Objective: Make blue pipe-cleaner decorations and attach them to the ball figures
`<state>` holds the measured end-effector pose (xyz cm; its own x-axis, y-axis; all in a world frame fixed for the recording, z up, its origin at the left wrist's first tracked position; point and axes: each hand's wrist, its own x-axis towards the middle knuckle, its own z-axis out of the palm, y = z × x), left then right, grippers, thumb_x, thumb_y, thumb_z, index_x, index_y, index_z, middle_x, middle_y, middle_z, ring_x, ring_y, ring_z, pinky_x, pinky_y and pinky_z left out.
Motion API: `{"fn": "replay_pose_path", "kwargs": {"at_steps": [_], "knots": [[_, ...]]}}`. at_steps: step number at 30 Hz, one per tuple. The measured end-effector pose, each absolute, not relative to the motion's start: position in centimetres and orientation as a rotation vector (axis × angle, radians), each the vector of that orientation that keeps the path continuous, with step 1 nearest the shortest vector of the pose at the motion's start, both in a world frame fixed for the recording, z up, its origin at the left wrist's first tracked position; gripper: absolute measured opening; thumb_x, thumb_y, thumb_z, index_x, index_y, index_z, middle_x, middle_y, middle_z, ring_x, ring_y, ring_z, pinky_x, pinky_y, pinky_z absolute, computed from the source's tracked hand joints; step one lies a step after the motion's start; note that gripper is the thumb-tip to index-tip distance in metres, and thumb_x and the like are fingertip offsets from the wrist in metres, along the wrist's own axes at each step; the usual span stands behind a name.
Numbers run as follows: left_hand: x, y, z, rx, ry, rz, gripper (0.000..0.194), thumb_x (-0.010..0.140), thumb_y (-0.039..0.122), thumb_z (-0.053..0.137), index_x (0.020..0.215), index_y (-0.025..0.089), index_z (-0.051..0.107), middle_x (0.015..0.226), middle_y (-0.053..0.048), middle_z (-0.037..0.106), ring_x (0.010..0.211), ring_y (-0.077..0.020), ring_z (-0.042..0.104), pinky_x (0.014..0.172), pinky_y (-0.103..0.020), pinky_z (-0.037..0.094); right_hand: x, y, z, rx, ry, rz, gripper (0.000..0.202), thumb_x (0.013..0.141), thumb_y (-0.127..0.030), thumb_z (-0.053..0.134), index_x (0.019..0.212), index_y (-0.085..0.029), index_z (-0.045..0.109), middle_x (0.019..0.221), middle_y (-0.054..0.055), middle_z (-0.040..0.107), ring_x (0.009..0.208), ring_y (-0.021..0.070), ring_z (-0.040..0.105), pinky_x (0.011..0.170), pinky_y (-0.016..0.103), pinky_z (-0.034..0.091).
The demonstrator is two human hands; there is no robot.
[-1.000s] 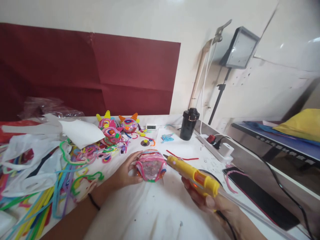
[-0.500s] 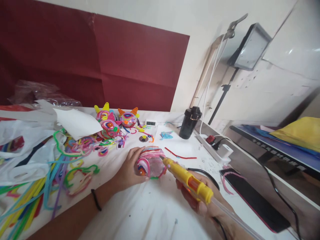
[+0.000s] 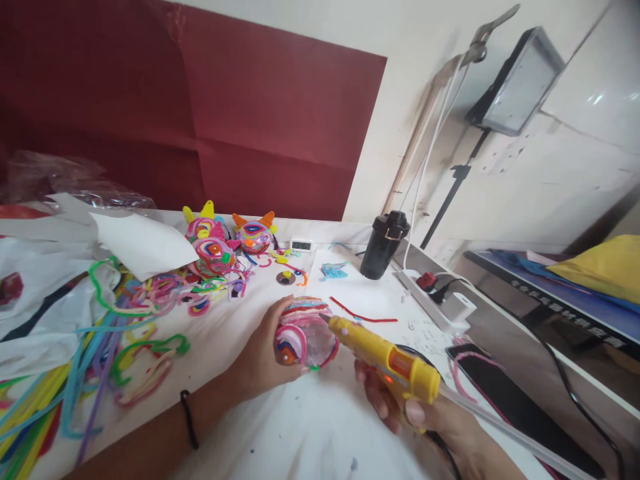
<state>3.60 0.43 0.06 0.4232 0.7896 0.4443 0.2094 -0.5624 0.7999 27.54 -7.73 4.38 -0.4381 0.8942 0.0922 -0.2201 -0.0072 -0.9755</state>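
Observation:
My left hand (image 3: 267,350) is wrapped round the left side of a round ball (image 3: 300,310) partly covered in coiled pipe cleaners, pink, red and blue, with a bare clear patch facing right. In my right hand (image 3: 400,400) is a yellow hot glue gun (image 3: 387,353), a clear glue stick trailing from its back and a small orange light glowing on its side. Its dark nozzle points left at the upper edge of the bare patch; whether it touches cannot be made out. A bent red pipe cleaner (image 3: 370,318) lies just behind the nozzle.
Finished pipe-cleaner balls with ears (image 3: 255,233) stand at the back, beside loose pipe cleaners (image 3: 80,387) heaped on the left. A black bottle (image 3: 385,245), a power strip (image 3: 435,300) and a dark phone (image 3: 525,410) sit to the right. A black cable (image 3: 565,387) crosses the right side.
The ball has turned slightly in my left hand, showing more of its bare patch. The glue gun has shifted a little right and down in view, its nozzle still by the ball.

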Motion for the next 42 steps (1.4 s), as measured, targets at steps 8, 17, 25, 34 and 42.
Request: {"fn": "replay_pose_path", "kwargs": {"at_steps": [8,17,25,34,42], "knots": [[3.6,0.4,0.0,2.147,0.792,1.214,0.096,0.051,0.018,0.079,0.134,0.028,0.031,0.137,-0.01,0.038,0.126,-0.0365,0.035,0.104,-0.049,0.031,27.5,-7.2,4.4,-0.709,-1.424,1.654,0.043,0.059,-0.053,0.072,0.09,-0.024,0.066,0.048,-0.004,0.048,0.032,0.006,0.029,0.033,0.021,0.026],[3.1,0.0,0.4,2.153,0.696,1.119,0.102,0.053,0.029,0.082,0.139,0.029,0.027,0.146,-0.01,0.027,0.132,-0.0388,0.025,0.109,-0.051,0.023,27.4,-8.3,5.3,-0.799,-1.349,1.764,0.054,0.057,-0.055,0.073,0.089,-0.012,0.067,0.051,0.0,0.052,0.034,0.0035,0.033,0.034,0.018,0.023],[2.4,-0.6,1.2,2.088,0.65,1.016,0.058,0.087,0.024,0.049,0.14,0.027,0.027,0.151,-0.004,0.021,0.136,-0.0316,0.019,0.112,-0.045,0.019,28.2,-8.9,4.0,-0.853,-1.324,1.743,0.053,0.064,-0.054,0.069,0.094,-0.011,0.066,0.056,0.005,0.058,0.04,0.0055,0.04,0.039,0.018,0.024],[2.5,-0.6,1.2,2.127,0.647,1.001,0.047,0.092,0.024,0.037,0.139,0.026,0.026,0.152,-0.006,0.018,0.137,-0.0276,0.018,0.113,-0.045,0.018,28.1,-8.8,3.9,-0.893,-1.366,1.727,0.054,0.067,-0.054,0.067,0.098,-0.01,0.065,0.067,0.008,0.06,0.048,0.0088,0.046,0.042,0.02,0.028],[2.4,-0.5,0.8,2.161,0.66,1.004,0.048,0.093,0.025,0.035,0.139,0.028,0.024,0.151,-0.005,0.019,0.137,-0.0269,0.017,0.113,-0.044,0.017,27.8,-8.7,3.7,-0.866,-1.369,1.731,0.052,0.065,-0.054,0.069,0.095,-0.011,0.066,0.066,0.007,0.06,0.052,0.0104,0.047,0.044,0.021,0.03]]}}
